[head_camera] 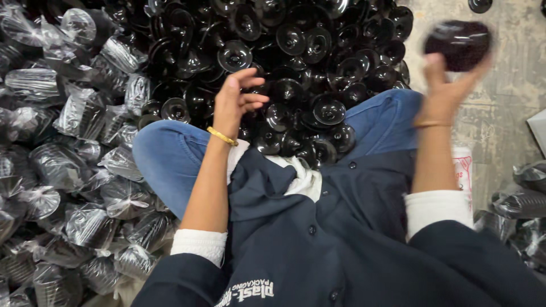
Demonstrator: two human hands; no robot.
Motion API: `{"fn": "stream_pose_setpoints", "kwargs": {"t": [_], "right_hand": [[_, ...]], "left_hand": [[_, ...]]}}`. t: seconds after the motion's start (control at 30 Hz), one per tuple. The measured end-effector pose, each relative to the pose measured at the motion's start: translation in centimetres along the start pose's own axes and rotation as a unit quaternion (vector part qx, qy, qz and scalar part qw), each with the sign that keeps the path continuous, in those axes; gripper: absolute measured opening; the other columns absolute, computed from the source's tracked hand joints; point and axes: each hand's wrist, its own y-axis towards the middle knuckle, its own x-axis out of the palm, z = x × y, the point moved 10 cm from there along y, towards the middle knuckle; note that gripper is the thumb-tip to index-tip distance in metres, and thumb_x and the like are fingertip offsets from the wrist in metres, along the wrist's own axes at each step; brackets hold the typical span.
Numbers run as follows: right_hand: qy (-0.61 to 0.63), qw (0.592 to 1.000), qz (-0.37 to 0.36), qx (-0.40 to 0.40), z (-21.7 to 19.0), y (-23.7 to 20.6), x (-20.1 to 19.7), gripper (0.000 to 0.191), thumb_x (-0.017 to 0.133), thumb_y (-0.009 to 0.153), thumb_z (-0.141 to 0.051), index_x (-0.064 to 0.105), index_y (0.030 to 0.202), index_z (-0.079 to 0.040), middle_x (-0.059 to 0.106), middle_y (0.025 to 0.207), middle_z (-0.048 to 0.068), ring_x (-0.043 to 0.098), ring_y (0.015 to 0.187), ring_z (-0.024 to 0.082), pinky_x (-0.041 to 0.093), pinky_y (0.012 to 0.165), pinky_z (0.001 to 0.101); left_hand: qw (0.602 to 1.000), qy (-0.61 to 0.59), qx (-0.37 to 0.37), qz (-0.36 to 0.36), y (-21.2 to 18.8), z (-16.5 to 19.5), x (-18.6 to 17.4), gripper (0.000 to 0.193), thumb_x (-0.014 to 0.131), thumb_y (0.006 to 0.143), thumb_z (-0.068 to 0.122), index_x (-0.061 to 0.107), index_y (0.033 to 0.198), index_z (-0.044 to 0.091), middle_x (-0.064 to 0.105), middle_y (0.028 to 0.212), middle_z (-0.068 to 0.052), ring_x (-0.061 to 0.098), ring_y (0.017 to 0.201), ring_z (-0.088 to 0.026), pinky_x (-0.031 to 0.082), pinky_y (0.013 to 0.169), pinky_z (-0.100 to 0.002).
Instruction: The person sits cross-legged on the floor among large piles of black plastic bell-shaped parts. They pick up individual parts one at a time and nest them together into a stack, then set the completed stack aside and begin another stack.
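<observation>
far left: clear plastic bags [68, 170] stuffed with stacked black pieces, heaped together, knotted at the tops, reaching from the top edge down to the bottom corner. just right of those: a big loose pile of black plastic lids [296, 51], shiny, round, with raised centres, spilling across the floor and down between the knees. blue jeans [165, 159] on both legs, left knee pressed against the bagged heap. left hand [233, 102] stretched out over the near edge of the pile, fingers loosely curled and apart, thumb out, gripping nothing, just above the lids or barely touching them; could not tell which. gold bracelet [222, 136] at that wrist, white cuff pushed up the forearm. dark navy buttoned jacket [318, 244] filling the lower middle. further right: right hand [446, 91] raised above the right knee, fingers closed up around a stack of black lids [459, 42], blurred, held clear of the pile and over bare concrete floor [512, 96]. thin band at that wrist too. far right edge: more filled clear bags [523, 210] lying on the floor, well apart from the loose pile.
</observation>
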Motion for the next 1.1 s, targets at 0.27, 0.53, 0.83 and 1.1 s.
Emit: {"fn": "stream_pose_setpoints", "kwargs": {"t": [0.27,0.53,0.83,1.1], "right_hand": [[-0.103,0.960,0.116,0.235,14.2,-0.2,-14.7,0.080,0.098,0.088,-0.017,0.045,0.147,-0.013,0.063,0.142,0.011,0.068,0.117,0.025,0.062,0.084,0.0413],[-0.275,0.932,0.060,0.228,11.8,-6.4,-17.8,0.056,0.081,0.088,-0.001,0.052,0.135,-0.011,0.064,0.124,0.014,0.070,0.100,0.021,0.060,0.083,0.0350],[-0.526,0.752,-0.391,-0.068,10.3,3.0,-8.0,0.090,0.076,0.084,-0.035,0.043,0.157,0.008,0.047,0.151,0.031,0.048,0.132,0.045,0.039,0.107,0.0456],[-0.556,0.764,-0.326,0.025,12.2,5.7,-7.5,0.073,0.073,0.093,-0.043,0.056,0.148,0.001,0.054,0.149,0.027,0.054,0.133,0.044,0.043,0.110,0.0458]], "left_hand": [[0.999,0.041,-0.009,0.022,-0.1,0.0,-0.7,0.057,0.041,0.109,0.050,0.057,0.137,0.002,0.068,0.124,-0.014,0.073,0.090,-0.018,0.057,0.077,-0.027],[0.998,0.059,-0.018,0.004,-0.5,0.3,-0.1,0.054,0.039,0.111,0.046,0.057,0.137,0.003,0.068,0.125,-0.013,0.073,0.091,-0.018,0.057,0.078,-0.026],[0.997,0.071,-0.013,0.017,-0.6,0.6,-0.3,0.052,0.037,0.112,0.043,0.058,0.136,0.002,0.069,0.124,-0.014,0.074,0.089,-0.018,0.058,0.078,-0.027],[0.998,0.055,-0.018,0.011,-0.3,-0.6,-0.4,0.049,0.038,0.112,0.039,0.057,0.136,0.001,0.069,0.123,-0.013,0.073,0.087,-0.016,0.058,0.077,-0.026]]}}
